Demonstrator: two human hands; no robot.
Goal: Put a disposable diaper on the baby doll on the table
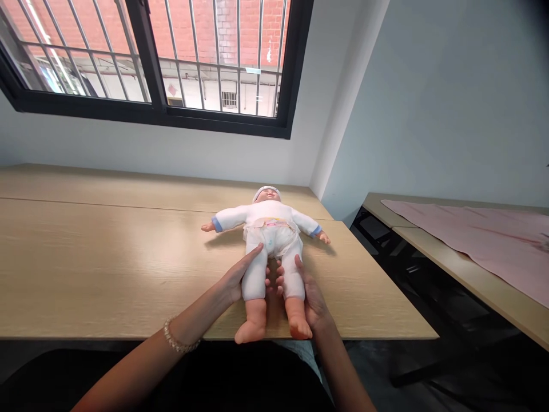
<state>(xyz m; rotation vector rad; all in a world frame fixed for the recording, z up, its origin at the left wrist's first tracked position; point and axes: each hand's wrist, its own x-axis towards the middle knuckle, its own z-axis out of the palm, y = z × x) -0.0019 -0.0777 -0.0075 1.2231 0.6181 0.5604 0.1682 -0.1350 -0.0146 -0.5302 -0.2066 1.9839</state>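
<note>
A baby doll [269,213] lies on its back on the wooden table, its head away from me and its bare feet by the near edge. It wears a white outfit with blue cuffs and a light cap. Around its hips is a white diaper [274,237] with a coloured print at the waist. My left hand [246,273] is wrapped round the doll's leg on the left, thumb on top and fingertips showing between the legs. Round the other leg my right hand [306,289] is closed in the same way, its fingertips on the inner side.
The wooden table [107,257] runs to the wall below a barred window [214,57]. On the right, past a dark gap, stands a second table [450,257] with a pink cloth [480,234] spread over it.
</note>
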